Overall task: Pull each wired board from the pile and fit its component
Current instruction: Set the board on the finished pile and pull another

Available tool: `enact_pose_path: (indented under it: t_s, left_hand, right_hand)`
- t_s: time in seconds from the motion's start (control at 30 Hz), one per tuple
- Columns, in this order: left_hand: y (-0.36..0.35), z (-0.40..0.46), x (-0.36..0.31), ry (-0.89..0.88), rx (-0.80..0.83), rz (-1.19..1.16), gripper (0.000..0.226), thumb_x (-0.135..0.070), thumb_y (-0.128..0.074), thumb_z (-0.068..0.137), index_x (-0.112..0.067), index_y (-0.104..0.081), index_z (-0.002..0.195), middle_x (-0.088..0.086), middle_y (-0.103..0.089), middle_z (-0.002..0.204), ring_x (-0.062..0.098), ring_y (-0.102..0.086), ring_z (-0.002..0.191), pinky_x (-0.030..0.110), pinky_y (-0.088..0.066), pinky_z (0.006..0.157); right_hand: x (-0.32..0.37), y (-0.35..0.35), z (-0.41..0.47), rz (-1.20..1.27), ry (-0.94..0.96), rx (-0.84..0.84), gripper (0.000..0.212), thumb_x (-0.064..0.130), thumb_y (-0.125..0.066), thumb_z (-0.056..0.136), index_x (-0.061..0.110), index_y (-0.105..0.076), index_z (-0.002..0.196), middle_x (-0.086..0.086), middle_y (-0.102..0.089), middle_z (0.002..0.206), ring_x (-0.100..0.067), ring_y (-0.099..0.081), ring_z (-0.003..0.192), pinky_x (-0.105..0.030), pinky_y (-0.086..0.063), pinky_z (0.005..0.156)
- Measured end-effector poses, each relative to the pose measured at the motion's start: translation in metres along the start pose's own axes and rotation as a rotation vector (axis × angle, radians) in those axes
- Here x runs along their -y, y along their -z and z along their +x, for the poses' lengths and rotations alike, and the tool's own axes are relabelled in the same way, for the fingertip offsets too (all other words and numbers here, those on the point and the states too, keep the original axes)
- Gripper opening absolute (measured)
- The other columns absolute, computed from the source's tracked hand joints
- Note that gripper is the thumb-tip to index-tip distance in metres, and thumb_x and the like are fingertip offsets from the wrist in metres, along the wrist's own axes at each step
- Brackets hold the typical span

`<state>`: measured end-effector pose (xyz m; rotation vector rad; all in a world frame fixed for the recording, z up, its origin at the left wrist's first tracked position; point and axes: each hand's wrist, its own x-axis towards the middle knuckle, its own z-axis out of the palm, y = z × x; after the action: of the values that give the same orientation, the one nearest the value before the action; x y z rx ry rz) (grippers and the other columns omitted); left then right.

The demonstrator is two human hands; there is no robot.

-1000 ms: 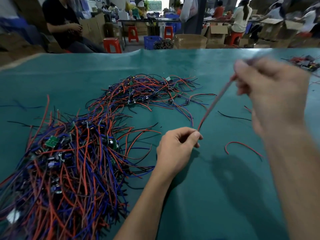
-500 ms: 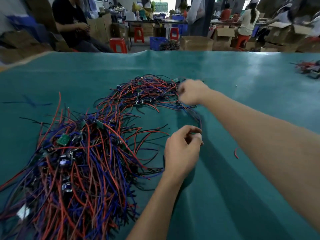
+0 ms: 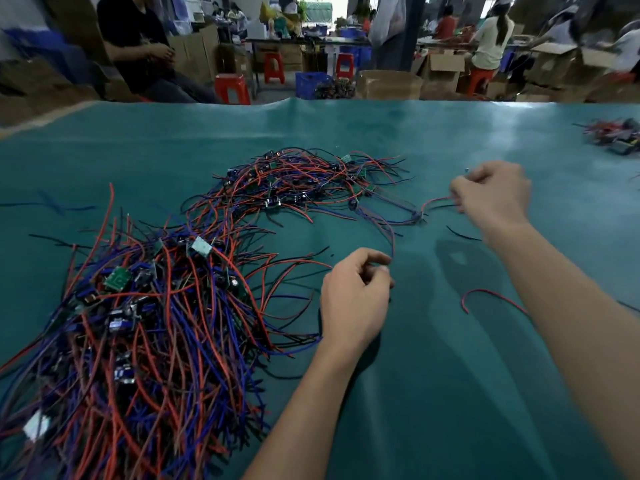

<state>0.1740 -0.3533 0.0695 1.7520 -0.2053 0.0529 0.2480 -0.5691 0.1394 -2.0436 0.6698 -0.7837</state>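
Note:
A big tangle of red, blue and black wires with small green boards point(image 3: 121, 323) covers the near left of the green table point(image 3: 433, 393). A smaller tangle point(image 3: 304, 181) lies further back. My right hand point(image 3: 491, 192) is to its right and pinches red and black wires point(image 3: 438, 201) that lead to a small board point(image 3: 420, 216) at the tangle's edge. My left hand point(image 3: 353, 299) sits by the near pile with curled fingers. Its fingertips pinch the end of a thin wire point(image 3: 393, 242) that runs back toward the far tangle.
A loose red wire point(image 3: 491, 294) and a short black wire point(image 3: 464, 234) lie under my right forearm. Another small heap of wired parts point(image 3: 616, 136) sits at the far right. People, cardboard boxes and red stools stand beyond the table's far edge.
My right hand went from high on the right to the far tangle. It has now drawn back to the right with wires pinched in it. My left hand stayed in place.

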Motion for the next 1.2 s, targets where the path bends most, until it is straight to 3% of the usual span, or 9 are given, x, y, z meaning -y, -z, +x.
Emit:
enact_pose_path:
  t_s: [0.13, 0.27, 0.4, 0.5, 0.63, 0.8, 0.9, 1.03, 1.2]
  left_hand:
    - [0.000, 0.000, 0.002, 0.008, -0.005, -0.020, 0.014, -0.018, -0.058, 0.089, -0.026, -0.069, 0.088, -0.011, -0.073, 0.071, 0.001, -0.060, 0.057, 0.026, -0.047, 0.064]
    - [-0.001, 0.000, 0.003, 0.001, -0.008, -0.033, 0.015, -0.015, -0.058, 0.089, -0.025, -0.069, 0.087, -0.010, -0.073, 0.070, 0.001, -0.058, 0.052, 0.024, -0.043, 0.059]
    - [0.000, 0.002, 0.005, 0.003, -0.010, -0.037, 0.014, -0.018, -0.057, 0.088, -0.026, -0.069, 0.087, -0.010, -0.073, 0.070, 0.001, -0.058, 0.052, 0.020, -0.042, 0.057]
    - [0.000, 0.002, 0.004, 0.001, -0.011, -0.048, 0.015, -0.016, -0.058, 0.090, -0.025, -0.069, 0.087, -0.011, -0.073, 0.070, 0.001, -0.058, 0.051, 0.023, -0.042, 0.058]
    - [0.000, 0.002, 0.003, 0.018, -0.007, -0.037, 0.015, -0.015, -0.059, 0.091, -0.025, -0.070, 0.088, -0.010, -0.074, 0.071, 0.000, -0.053, 0.048, 0.023, -0.040, 0.057]
    - [0.001, 0.002, 0.001, -0.010, 0.000, -0.043, 0.013, -0.021, -0.057, 0.094, -0.025, -0.069, 0.090, -0.010, -0.074, 0.072, 0.001, -0.050, 0.047, 0.017, -0.038, 0.052]
    - [0.000, 0.001, -0.001, -0.019, 0.034, -0.084, 0.027, -0.040, -0.051, 0.099, -0.022, -0.069, 0.089, -0.005, -0.075, 0.070, 0.008, -0.053, 0.055, 0.030, -0.046, 0.058]
    - [-0.002, -0.002, -0.006, 0.049, 0.130, -0.277, 0.045, -0.063, -0.052, 0.089, -0.025, -0.075, 0.080, 0.003, -0.074, 0.065, 0.007, -0.060, 0.054, 0.018, -0.042, 0.051]
    - [-0.001, -0.001, -0.001, -0.032, 0.211, -0.248, 0.024, -0.039, -0.072, 0.079, -0.016, -0.073, 0.088, 0.006, -0.077, 0.073, 0.016, -0.066, 0.064, 0.034, -0.051, 0.069]
  right_hand:
    - [-0.015, -0.001, -0.006, -0.174, 0.060, 0.156, 0.016, 0.031, -0.067, 0.071, 0.018, -0.066, 0.081, -0.007, -0.072, 0.086, -0.036, -0.069, 0.096, -0.043, -0.057, 0.088]
    - [-0.015, -0.033, -0.010, -0.551, 0.213, 0.514, 0.040, 0.040, -0.063, 0.094, 0.027, -0.061, 0.132, -0.008, -0.066, 0.120, -0.032, -0.055, 0.125, -0.036, -0.047, 0.101]
    - [-0.010, -0.039, -0.002, -0.595, 0.163, 0.445, 0.014, 0.031, -0.066, 0.093, 0.023, -0.070, 0.103, -0.014, -0.069, 0.119, -0.035, -0.062, 0.112, -0.032, -0.050, 0.091]
    - [-0.012, -0.020, -0.002, -0.402, 0.102, 0.264, 0.010, 0.014, -0.068, 0.085, 0.024, -0.070, 0.085, -0.011, -0.073, 0.109, -0.032, -0.068, 0.099, -0.029, -0.052, 0.086]
    - [0.002, 0.032, -0.014, 0.381, -0.130, 0.037, 0.024, 0.002, -0.071, 0.082, 0.010, -0.064, 0.103, -0.013, -0.066, 0.087, -0.021, -0.060, 0.057, -0.030, -0.053, 0.059]
    - [0.026, 0.085, -0.064, 1.042, -0.193, 0.207, 0.015, 0.004, -0.061, 0.090, 0.018, -0.063, 0.094, -0.001, -0.067, 0.079, -0.014, -0.063, 0.061, -0.022, -0.047, 0.059]
    - [0.031, 0.069, -0.104, 0.985, -0.129, 0.432, 0.023, -0.002, -0.063, 0.081, 0.018, -0.065, 0.092, 0.001, -0.072, 0.084, -0.013, -0.065, 0.063, -0.020, -0.046, 0.056]
    - [0.024, 0.025, -0.141, 0.826, -0.104, 0.521, 0.018, -0.002, -0.069, 0.081, 0.011, -0.070, 0.093, -0.007, -0.077, 0.090, -0.017, -0.070, 0.078, -0.023, -0.055, 0.069]
    - [0.007, 0.013, -0.143, 0.796, -0.097, 0.423, 0.019, -0.011, -0.069, 0.084, 0.007, -0.069, 0.087, -0.014, -0.076, 0.087, -0.020, -0.072, 0.086, -0.026, -0.057, 0.074]
